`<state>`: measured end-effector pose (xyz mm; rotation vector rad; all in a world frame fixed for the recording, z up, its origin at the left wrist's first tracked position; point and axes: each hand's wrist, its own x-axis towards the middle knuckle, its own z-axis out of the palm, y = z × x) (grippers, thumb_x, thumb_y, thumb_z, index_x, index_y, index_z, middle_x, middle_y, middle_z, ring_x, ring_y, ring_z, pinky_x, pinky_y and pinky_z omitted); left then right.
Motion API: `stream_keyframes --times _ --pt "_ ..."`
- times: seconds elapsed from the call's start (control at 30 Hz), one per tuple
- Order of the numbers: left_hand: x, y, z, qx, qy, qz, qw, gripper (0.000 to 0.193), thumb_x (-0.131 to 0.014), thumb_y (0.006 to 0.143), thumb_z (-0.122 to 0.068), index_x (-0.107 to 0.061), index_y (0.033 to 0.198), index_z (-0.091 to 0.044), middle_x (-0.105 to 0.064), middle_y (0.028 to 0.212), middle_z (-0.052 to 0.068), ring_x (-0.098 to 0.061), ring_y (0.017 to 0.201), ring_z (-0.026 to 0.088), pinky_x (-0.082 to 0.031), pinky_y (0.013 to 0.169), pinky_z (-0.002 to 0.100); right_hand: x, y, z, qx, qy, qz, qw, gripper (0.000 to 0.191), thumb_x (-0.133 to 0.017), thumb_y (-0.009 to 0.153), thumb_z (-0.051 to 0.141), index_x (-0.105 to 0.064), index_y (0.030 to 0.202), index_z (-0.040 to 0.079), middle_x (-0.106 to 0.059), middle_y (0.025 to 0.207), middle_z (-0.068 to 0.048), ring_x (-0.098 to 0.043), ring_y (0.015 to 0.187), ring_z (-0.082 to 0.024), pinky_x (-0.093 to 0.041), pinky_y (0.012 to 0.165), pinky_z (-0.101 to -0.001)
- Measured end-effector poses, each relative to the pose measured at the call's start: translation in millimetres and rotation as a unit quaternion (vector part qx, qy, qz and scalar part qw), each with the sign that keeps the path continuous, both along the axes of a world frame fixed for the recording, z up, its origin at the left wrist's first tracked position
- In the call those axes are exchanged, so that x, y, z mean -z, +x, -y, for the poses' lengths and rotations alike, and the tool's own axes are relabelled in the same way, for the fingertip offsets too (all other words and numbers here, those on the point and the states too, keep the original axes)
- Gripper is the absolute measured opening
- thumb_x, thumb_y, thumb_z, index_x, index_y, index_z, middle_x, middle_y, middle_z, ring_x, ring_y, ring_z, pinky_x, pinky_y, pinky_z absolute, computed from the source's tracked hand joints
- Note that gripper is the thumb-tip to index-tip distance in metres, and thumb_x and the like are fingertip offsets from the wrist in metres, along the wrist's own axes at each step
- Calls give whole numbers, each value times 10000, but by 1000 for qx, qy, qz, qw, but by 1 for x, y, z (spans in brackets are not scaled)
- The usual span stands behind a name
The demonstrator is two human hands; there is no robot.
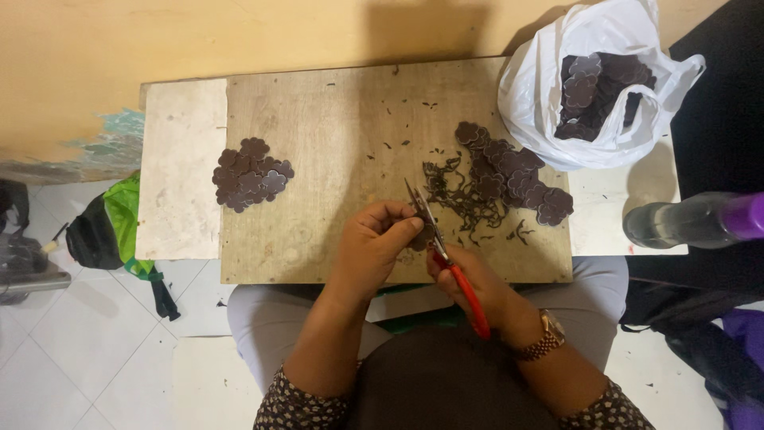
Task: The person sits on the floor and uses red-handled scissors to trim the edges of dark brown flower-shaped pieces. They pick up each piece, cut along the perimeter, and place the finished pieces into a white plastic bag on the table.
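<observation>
Over lap, a scuffed plywood tabletop (318, 143) w/ pale slab at its left end; white tile floor, tan wall beyond far edge. Left hand (374, 243) fingers pinch a dark flower-shaped piece (422, 239) at near edge, centre; piece mostly hidden. Right hand (477, 287) closed on red-handled scissors (446, 259), blades part open. Trimmed pile (251, 175) left-centre, untrimmed pile (509, 175) + offcuts right-centre. White bag (557, 87) at far right corner. Middle of tabletop bare.
</observation>
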<state>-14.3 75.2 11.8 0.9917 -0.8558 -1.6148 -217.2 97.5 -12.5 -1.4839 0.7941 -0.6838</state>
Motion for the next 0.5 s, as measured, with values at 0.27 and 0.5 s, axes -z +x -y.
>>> stream_keyframes --times 0.27,0.5 --pt "5 7 -35 3 11 9 1000 79 -669 963 -49 -670 1002 20 -722 877 88 -665 779 132 -555 726 278 -1 7 -35 5 -3 -18 1000 614 -452 980 698 -534 913 93 -477 739 18 -457 667 -105 -418 589 -273" --pt "5 -9 -39 -11 6 13 1000 75 -659 966 -50 -667 1006 13 -731 896 84 -691 804 139 -572 744 286 -9 -7 -39 -27 -33 19 999 633 -441 992 699 -523 1040 73 -476 845 4 -451 743 -121 -426 648 -275"
